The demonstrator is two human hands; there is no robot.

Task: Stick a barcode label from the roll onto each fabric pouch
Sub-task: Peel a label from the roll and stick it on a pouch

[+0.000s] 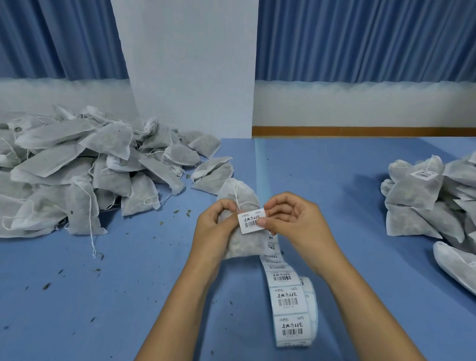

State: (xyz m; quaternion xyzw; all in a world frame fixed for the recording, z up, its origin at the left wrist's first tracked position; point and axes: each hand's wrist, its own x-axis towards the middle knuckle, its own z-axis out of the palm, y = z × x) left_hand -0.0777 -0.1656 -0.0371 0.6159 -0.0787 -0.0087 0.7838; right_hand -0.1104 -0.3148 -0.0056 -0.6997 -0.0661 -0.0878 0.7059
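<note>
Left hand (216,218) holds pouch (243,209); right hand (293,222) pinches label (252,220) against it

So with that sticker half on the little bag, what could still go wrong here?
The barcode label sits tilted on the pouch, pinched by the right hand, so it may go on crooked or creased. The drawstring runs just above the label and could get trapped under it. The pouch is soft and held up only by the left hand, so pressing may not bond the edges well.
</note>
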